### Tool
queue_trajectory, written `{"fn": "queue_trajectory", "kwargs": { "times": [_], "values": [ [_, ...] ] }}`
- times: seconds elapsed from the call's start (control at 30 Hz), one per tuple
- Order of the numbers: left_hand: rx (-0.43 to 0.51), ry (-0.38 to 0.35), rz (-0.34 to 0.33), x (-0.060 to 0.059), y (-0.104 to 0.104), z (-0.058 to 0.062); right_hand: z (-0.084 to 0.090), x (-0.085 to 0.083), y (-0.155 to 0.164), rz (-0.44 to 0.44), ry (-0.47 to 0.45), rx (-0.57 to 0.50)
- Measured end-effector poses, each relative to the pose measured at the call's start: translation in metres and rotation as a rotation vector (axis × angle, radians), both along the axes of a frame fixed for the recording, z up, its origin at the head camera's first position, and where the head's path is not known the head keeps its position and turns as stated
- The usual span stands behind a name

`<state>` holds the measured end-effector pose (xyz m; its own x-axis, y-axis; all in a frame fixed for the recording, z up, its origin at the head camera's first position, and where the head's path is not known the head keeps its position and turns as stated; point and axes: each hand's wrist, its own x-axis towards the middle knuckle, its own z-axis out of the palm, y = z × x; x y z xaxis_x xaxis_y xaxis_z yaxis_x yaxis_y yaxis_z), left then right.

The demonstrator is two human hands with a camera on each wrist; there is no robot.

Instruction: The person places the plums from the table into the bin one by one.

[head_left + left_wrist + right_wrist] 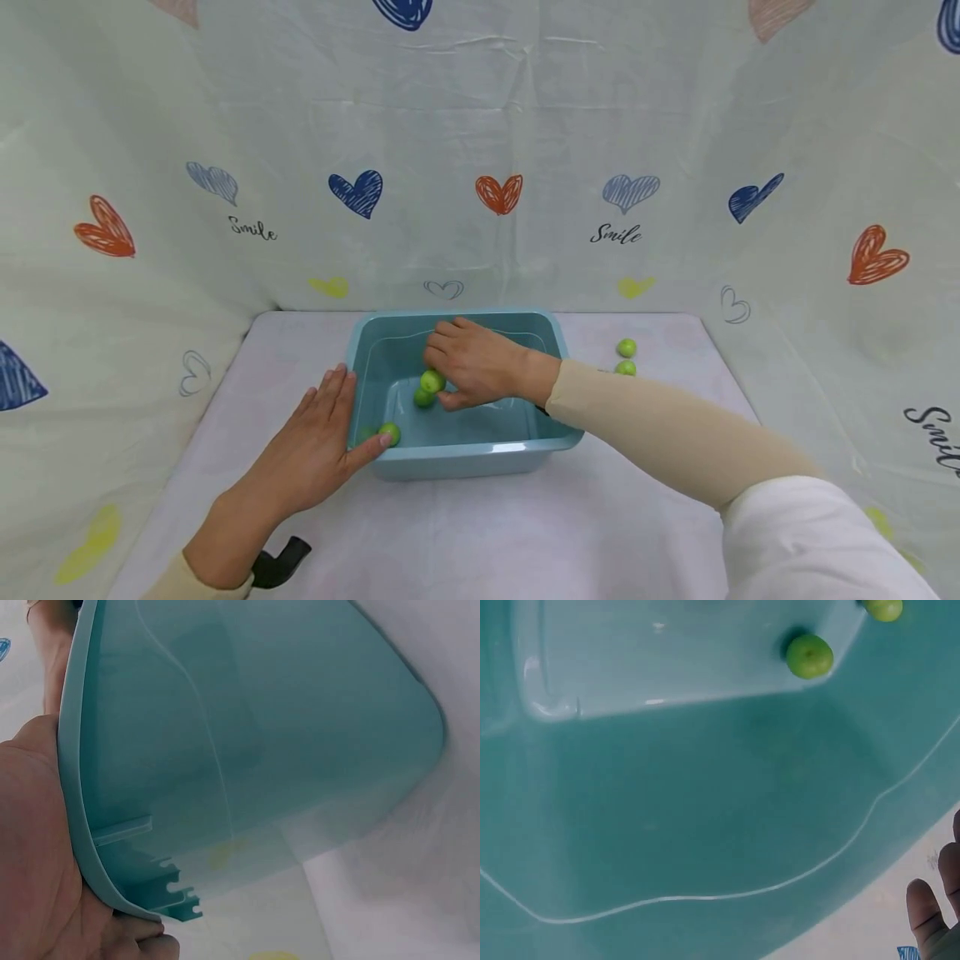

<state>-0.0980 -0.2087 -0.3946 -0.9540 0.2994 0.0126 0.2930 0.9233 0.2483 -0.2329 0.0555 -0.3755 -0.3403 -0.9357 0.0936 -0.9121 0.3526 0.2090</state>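
A teal plastic tub (465,458) stands in the middle of the table. My right hand (472,362) reaches into it from the right and pinches a small green ball (432,381) between thumb and curled fingers. A second green ball (423,398) lies just below it on the tub floor, and a third (389,433) rests in the front left corner. My left hand (318,446) lies flat against the tub's left wall (225,750), fingers straight, thumb at the front corner. In the right wrist view two green balls (808,656) (883,607) sit on the tub floor (705,810).
Two more green balls (626,347) (626,367) lie on the white table (525,533) right of the tub. A heart-printed cloth (495,192) walls in the back and both sides. A black strap piece (279,562) shows by my left wrist.
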Motion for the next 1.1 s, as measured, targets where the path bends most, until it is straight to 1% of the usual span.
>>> {"fn": "queue_trajectory", "kwargs": {
  "times": [0.1,0.37,0.67,0.8,1.0,1.1],
  "values": [
    [0.000,0.000,0.000,0.000,0.000,0.000,-0.004,0.001,-0.001,0.002,0.005,0.007],
    [0.007,0.008,-0.009,0.000,0.000,-0.001,-0.015,0.000,0.001,-0.008,-0.016,0.010],
    [0.012,-0.008,-0.001,0.000,0.001,0.001,-0.023,0.002,0.002,-0.005,-0.023,0.035],
    [0.012,-0.009,-0.001,0.000,0.001,0.000,-0.026,0.003,0.003,-0.005,-0.023,0.033],
    [0.013,-0.010,0.000,0.000,0.001,-0.001,-0.028,0.003,0.002,0.012,0.011,0.025],
    [0.017,-0.009,0.000,0.000,0.001,-0.001,-0.028,0.003,0.002,0.015,0.005,0.023]
  ]
}}
